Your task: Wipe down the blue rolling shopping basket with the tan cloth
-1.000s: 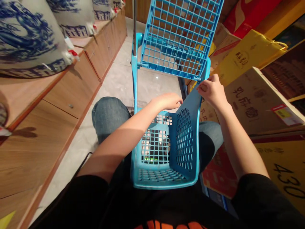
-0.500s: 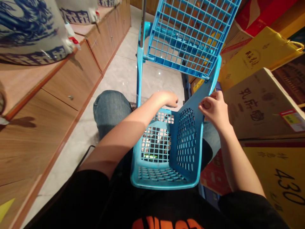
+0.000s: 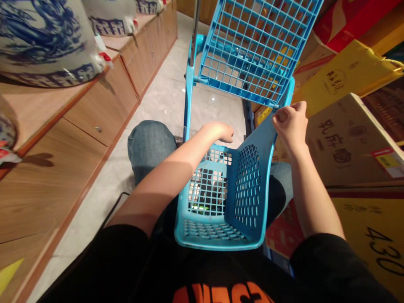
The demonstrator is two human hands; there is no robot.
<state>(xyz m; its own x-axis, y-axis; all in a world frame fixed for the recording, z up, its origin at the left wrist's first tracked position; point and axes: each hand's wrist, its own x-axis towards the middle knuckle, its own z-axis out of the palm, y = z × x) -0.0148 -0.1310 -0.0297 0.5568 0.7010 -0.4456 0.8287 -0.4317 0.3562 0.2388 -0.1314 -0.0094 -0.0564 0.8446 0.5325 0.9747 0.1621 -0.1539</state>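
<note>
A blue plastic shopping cart (image 3: 267,202) with perforated basket walls stands between my knees. Its grid flap (image 3: 249,54) is tilted up at the far end. My left hand (image 3: 223,132) reaches across the left side over the basket opening, bent at the wrist, with its fingers curled in. What it holds, if anything, is hidden. Near the upper part of the cart's right rim, my right hand (image 3: 292,125) has its fingers curled, the thumb and forefinger drawn together. Whether it touches the rim, or anything is inside the fingers, I cannot make out.
Wooden cabinets (image 3: 85,126) along the left carry large blue-and-white jars (image 3: 41,42) with red taps. Close on the right are stacked cartons (image 3: 341,143), a yellow gift bag (image 3: 347,75) and a yellow price sign (image 3: 375,235). Pale floor tiles (image 3: 164,88) run between.
My right hand has moved up and away along the cart's right rim, and slightly outward. My left hand keeps almost the same place over the basket. The view has shifted slightly.
</note>
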